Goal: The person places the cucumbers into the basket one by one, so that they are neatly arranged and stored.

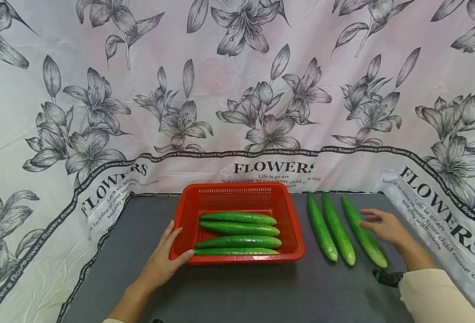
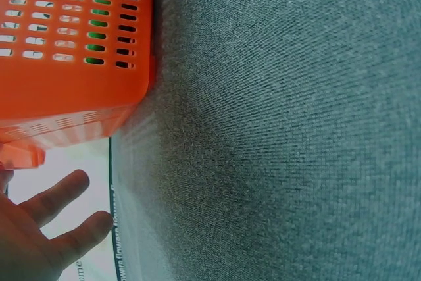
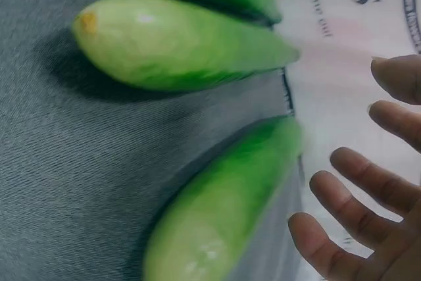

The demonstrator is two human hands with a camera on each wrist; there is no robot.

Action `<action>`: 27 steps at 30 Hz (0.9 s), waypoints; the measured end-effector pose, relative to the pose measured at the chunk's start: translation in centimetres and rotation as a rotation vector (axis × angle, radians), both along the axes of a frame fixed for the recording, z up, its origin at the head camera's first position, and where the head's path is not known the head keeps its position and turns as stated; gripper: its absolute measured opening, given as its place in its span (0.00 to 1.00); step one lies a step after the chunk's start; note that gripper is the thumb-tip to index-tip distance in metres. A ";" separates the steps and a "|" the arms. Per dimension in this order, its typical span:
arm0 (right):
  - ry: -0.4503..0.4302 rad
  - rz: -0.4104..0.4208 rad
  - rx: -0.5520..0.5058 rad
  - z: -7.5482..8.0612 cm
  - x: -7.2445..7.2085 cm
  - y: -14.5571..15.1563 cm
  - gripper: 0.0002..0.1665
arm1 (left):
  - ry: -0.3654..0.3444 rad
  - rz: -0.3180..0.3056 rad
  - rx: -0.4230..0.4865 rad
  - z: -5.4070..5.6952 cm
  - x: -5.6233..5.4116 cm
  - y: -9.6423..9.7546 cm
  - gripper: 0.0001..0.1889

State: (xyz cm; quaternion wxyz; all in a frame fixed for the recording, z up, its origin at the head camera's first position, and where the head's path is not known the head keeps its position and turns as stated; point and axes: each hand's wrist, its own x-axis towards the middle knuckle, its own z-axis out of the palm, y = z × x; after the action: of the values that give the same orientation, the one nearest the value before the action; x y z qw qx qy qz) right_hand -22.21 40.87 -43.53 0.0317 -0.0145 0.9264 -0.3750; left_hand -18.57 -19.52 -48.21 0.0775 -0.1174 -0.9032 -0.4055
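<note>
A red plastic basket (image 1: pixel 237 258) with slotted walls stands on the grey table, several green cucumbers (image 1: pixel 237 241) lying side by side in it. My left hand (image 1: pixel 162 260) is at the basket's left side, its thumb at the front left corner of the rim. In the left wrist view two fingers (image 2: pixel 56 199) stretch out, spread, beside the basket's wall (image 2: pixel 72 87). To the right of the basket lie three more cucumbers. My right hand (image 1: pixel 387 226) hovers by the rightmost cucumber (image 1: pixel 364 233), its fingers spread in the right wrist view with nothing between them.
The other two loose cucumbers, a left one (image 1: pixel 320 226) and a middle one (image 1: pixel 338 229), lie close together between the basket and my right hand. A white flower-printed cloth (image 1: pixel 261 107) rises behind the grey table (image 1: pixel 237 296) and along its sides.
</note>
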 end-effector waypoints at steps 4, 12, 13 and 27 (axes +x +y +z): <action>-0.024 -0.011 0.029 -0.9 -0.6 0.3 0.37 | 0.004 0.001 -0.004 0.0 0.0 0.0 0.40; -0.072 -0.021 0.115 -2.7 -2.0 0.9 0.39 | -0.011 0.004 -0.005 0.0 0.0 0.0 0.40; -0.080 -0.025 0.126 -2.8 -2.1 1.0 0.40 | -0.013 0.003 -0.005 0.1 0.0 0.0 0.40; -0.111 -0.050 0.133 -3.6 -2.7 1.0 0.44 | -0.012 0.006 -0.010 0.0 0.0 0.0 0.40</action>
State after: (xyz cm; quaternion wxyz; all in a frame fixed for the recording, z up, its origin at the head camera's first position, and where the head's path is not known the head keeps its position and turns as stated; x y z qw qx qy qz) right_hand -24.88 41.88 -47.10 0.0744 0.0317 0.9461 -0.3137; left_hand -18.57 -19.54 -48.21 0.0727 -0.1126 -0.9060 -0.4014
